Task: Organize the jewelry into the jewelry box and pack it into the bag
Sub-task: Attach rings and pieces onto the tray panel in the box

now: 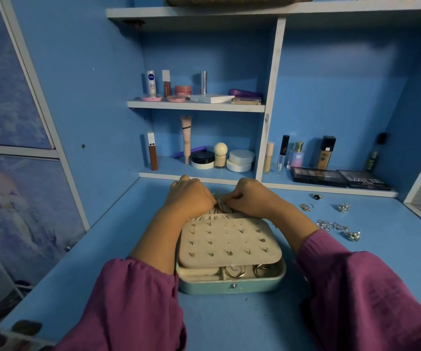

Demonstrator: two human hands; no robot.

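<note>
A pale teal jewelry box point(232, 285) lies open on the blue desk in front of me. A cream earring panel point(229, 243) studded with several earring posts lies over its tray, and rings point(234, 272) sit in the front compartments. At the box's far edge my left hand point(189, 196) and my right hand point(249, 198) both pinch the gathered cream fabric pocket point(220, 206). Loose silver jewelry point(333, 226) lies on the desk to the right, along with a dark-stone ring point(317, 196). No bag is in view.
Cosmetics fill the shelves behind: tubes and jars point(204, 155) in the lower nook, bottles point(298, 155) and two eyeshadow palettes point(341, 178) at right. A white shelf divider point(267, 117) stands just beyond my hands. A cabinet wall point(77, 122) borders the desk's left side.
</note>
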